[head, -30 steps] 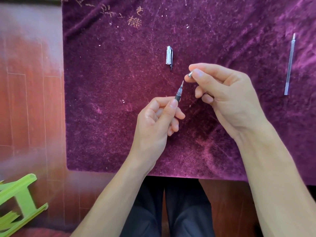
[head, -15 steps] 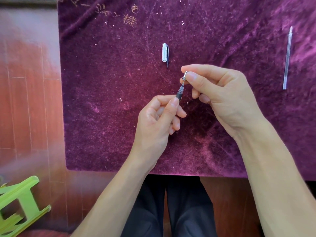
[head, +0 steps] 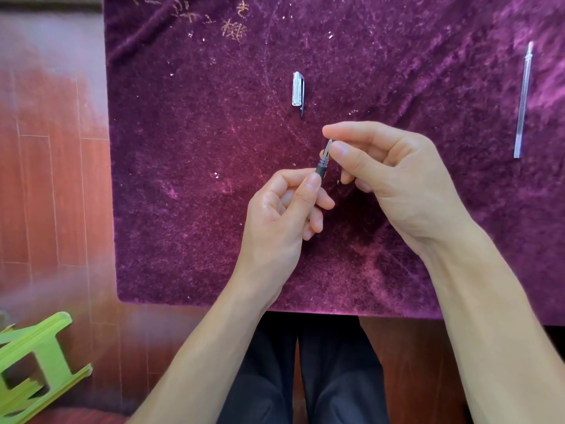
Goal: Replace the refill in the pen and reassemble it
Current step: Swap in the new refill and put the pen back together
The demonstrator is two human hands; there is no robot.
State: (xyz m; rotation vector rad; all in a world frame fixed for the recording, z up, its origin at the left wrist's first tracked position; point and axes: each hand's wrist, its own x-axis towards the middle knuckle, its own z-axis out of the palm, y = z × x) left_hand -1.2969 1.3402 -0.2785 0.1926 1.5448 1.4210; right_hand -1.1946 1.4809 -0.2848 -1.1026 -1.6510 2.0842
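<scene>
My left hand (head: pixel 281 218) grips the pen body (head: pixel 322 166) by its dark grip section; most of the barrel is hidden in the fist. My right hand (head: pixel 394 179) pinches the small silver tip cone (head: pixel 328 147) between thumb and forefinger, seated on the pen's front end. The clear pen cap (head: pixel 297 88) with its clip lies on the purple cloth above the hands. A thin clear refill (head: pixel 523 99) lies alone at the far right of the cloth.
The purple velvet cloth (head: pixel 189 179) covers the work surface, with gold embroidery at its top. Red-brown wood floor shows at the left. A green plastic stool (head: pixel 33 365) sits at the lower left. My dark-trousered legs are below the cloth's near edge.
My right hand has brought the silver tip cone down onto the pen's front end, which was bare a second ago. My left hand has stayed put.
</scene>
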